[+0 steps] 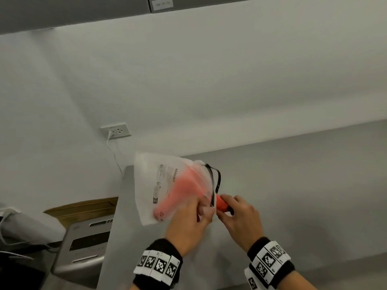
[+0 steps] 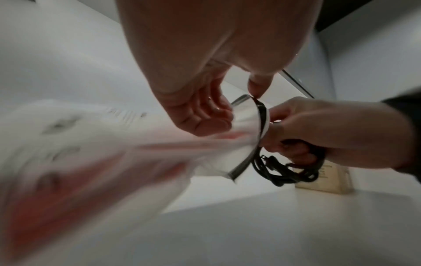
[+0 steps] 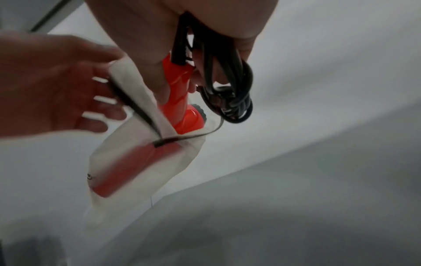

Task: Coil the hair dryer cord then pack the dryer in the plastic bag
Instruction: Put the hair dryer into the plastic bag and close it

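Red dryer (image 3: 182,100) nose-first half inside translucent bag (image 1: 146,185); black cord (image 3: 230,90) coiled outside.

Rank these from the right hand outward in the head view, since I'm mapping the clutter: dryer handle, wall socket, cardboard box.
1. Dryer handle: gripped in the right hand.
2. Wall socket: up left, on the wall.
3. Cardboard box: far left, beyond the counter edge; nearly tied with the socket.

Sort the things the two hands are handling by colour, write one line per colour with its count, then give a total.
Orange: 1, the hair dryer, its front end already inside the bag.
Black: 1, the coiled cord, held with the handle by the right hand.
Whitish see-through: 1, the plastic bag, its mouth held by the left hand.
Total: 3
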Demonstrator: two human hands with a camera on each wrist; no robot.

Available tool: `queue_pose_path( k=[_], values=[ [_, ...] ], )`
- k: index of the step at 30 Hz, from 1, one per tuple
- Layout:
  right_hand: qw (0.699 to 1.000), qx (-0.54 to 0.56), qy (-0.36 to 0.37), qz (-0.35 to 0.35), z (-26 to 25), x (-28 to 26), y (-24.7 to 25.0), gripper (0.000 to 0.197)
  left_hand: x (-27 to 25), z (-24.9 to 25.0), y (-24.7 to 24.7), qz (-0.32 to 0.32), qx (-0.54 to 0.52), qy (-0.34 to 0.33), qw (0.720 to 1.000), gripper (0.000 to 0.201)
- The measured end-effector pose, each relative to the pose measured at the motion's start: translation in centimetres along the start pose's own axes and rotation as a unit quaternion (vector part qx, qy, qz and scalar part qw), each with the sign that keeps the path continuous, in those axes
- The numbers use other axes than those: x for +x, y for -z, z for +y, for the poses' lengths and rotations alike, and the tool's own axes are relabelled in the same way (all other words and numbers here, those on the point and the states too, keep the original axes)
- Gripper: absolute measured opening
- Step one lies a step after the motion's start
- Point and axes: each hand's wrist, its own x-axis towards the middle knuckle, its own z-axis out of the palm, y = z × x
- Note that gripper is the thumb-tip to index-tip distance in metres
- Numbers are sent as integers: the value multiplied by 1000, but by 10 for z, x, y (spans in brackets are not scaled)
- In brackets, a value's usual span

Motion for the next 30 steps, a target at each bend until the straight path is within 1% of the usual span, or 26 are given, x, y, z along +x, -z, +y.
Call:
queue_pose_path(
  k=[2, 3, 4, 6, 7, 9, 10, 12, 15, 16, 18, 19, 21, 22, 23, 25, 27, 28, 30],
  values=[
    [997, -63, 54, -3, -8, 1, 3, 36, 16, 8, 18, 77, 11, 38, 996, 28],
    [992, -93, 89, 2, -13, 1, 3, 37, 26, 11, 25, 99, 17, 58, 993, 39],
    [985, -118, 128, 12, -17, 2, 3, 37, 35, 14, 32, 106, 21, 80, 991, 51],
    [969, -151, 193, 30, -25, 3, 4, 37, 50, 16, 40, 86, 50, 136, 986, 70],
    [962, -160, 217, 32, -28, 3, 5, 38, 55, 15, 42, 77, 68, 159, 982, 70],
    [949, -182, 255, 28, -30, 4, 8, 41, 60, 12, 44, 82, 82, 183, 976, 51],
    [942, -197, 272, 20, -29, 5, 11, 41, 60, 12, 45, 89, 67, 179, 978, 42],
    [919, -225, 325, -16, -29, 7, 15, 36, 59, 19, 46, 86, 9, 140, 986, 30],
    [873, -261, 403, -90, -37, 19, 23, 13, 55, 43, 41, 69, -50, 53, 995, 19],
    [865, -263, 415, -102, -40, 24, 26, 12, 54, 48, 40, 76, -65, 38, 994, 17],
    [857, -273, 418, -128, -46, 36, 33, 18, 53, 51, 43, 120, -105, 40, 986, 15],
    [852, -283, 414, -150, -47, 41, 35, 17, 53, 50, 47, 146, -128, 45, 980, 16],
    [845, -292, 402, -199, -44, 47, 38, 6, 54, 40, 56, 183, -159, 62, 968, 19],
    [847, -282, 391, -225, -40, 48, 38, 3, 53, 35, 60, 195, -170, 76, 963, 21],
    [854, -265, 372, -248, -37, 48, 38, 12, 51, 30, 64, 202, -185, 92, 957, 24],
    [881, -192, 340, -267, -32, 48, 40, 25, 48, 19, 69, 219, -215, 125, 943, 29],
    [908, -90, 310, -267, -32, 44, 40, 26, 43, 8, 72, 221, -234, 153, 934, 35],
    [913, -53, 295, -275, -31, 42, 37, 29, 40, 2, 73, 220, -244, 162, 931, 37],
    [910, -48, 291, -291, -31, 34, 25, 39, 35, -7, 75, 220, -254, 172, 926, 40]
  ],
)
